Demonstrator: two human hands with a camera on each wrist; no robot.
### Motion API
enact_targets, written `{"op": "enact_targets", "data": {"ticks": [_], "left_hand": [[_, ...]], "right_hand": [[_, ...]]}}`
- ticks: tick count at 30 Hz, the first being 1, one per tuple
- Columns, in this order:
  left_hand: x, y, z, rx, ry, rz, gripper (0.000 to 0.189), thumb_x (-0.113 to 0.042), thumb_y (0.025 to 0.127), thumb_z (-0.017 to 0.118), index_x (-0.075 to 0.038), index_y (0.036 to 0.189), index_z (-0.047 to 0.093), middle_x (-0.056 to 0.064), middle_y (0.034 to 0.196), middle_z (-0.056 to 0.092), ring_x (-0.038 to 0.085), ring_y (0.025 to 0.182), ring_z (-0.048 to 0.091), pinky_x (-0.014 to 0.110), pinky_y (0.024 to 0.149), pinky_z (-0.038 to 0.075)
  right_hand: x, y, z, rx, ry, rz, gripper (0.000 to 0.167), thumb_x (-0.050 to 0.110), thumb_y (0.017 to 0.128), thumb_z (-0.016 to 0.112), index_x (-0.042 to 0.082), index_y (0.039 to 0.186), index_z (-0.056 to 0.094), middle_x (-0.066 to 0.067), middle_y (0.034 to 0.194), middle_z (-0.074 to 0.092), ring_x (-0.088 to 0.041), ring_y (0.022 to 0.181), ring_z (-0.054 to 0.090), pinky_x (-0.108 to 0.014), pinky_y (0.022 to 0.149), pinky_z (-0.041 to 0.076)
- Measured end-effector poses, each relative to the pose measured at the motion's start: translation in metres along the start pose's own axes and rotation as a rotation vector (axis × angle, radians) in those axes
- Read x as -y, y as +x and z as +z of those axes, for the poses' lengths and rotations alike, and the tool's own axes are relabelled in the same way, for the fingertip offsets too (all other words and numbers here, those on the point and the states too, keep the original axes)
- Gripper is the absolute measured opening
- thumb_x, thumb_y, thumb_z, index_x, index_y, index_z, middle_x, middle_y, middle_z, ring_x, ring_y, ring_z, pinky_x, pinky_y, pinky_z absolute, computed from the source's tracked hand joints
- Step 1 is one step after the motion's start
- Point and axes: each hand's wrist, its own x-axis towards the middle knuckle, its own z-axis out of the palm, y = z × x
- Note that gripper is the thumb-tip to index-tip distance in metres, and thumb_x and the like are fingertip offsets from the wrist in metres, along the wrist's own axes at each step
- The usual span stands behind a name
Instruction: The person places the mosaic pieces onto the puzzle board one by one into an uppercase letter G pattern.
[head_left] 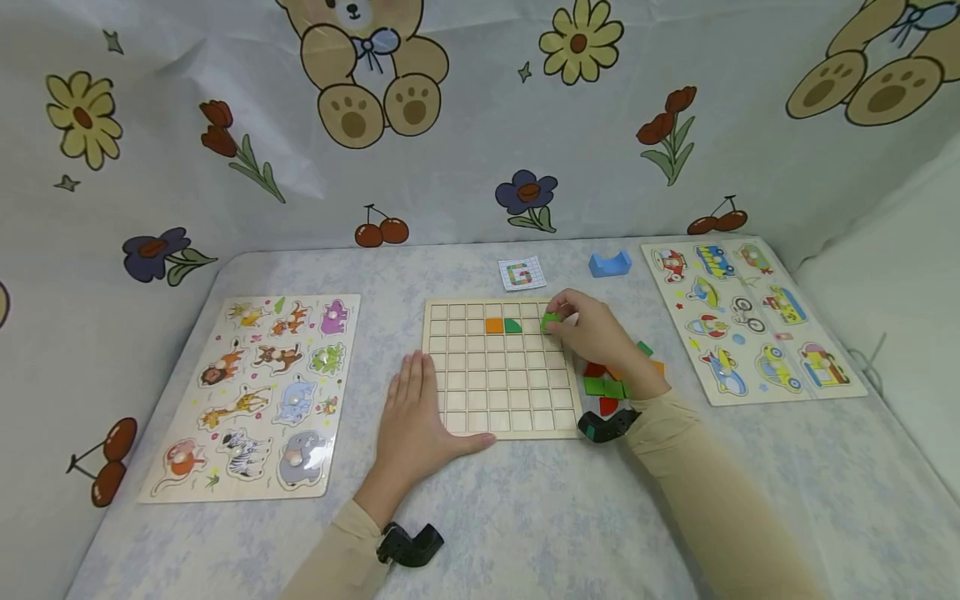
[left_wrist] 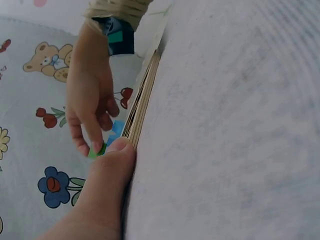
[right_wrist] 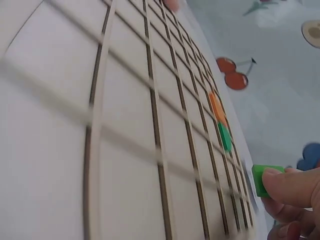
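A wooden grid board lies in the middle of the table. One orange square block and a darker green block with a curved side sit next to each other in its second row. My left hand rests along the board's left side with fingers straight, its thumb at the front edge. Over the board's far right part, my right hand pinches a bright green square block between thumb and fingers. In the left wrist view, the left thumb presses against the board's side.
Several loose green, red and orange blocks lie right of the board, partly under the right forearm. Behind it are a pattern card and a blue stand. An animal puzzle lies left, a vehicle puzzle right.
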Motion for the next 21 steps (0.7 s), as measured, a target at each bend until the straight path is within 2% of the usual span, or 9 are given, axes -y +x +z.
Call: {"op": "enact_targets", "data": {"ticks": [10, 21], "left_hand": [[0.002, -0.002, 0.001, -0.019, 0.016, 0.003, 0.151, -0.1, 0.054, 0.051, -0.002, 0.159, 0.007, 0.015, 0.168, 0.004, 0.029, 0.156, 0.002, 0.048, 0.126, 0.011], [0.002, 0.0, 0.001, -0.004, 0.018, 0.004, 0.15, -0.101, 0.055, 0.049, -0.003, 0.159, 0.003, 0.013, 0.168, 0.001, 0.027, 0.156, -0.002, 0.046, 0.127, 0.008]], "right_hand": [[0.047, 0.027, 0.05, 0.077, 0.027, -0.072, 0.014, 0.02, 0.096, 0.066, 0.017, 0.109, 0.062, -0.005, 0.106, 0.064, -0.022, 0.086, 0.057, -0.033, 0.071, 0.046], [0.06, 0.043, 0.07, 0.075, -0.029, -0.074, 0.014, 0.02, 0.095, 0.068, 0.017, 0.108, 0.063, -0.002, 0.101, 0.065, -0.02, 0.091, 0.061, -0.035, 0.081, 0.051]]}}
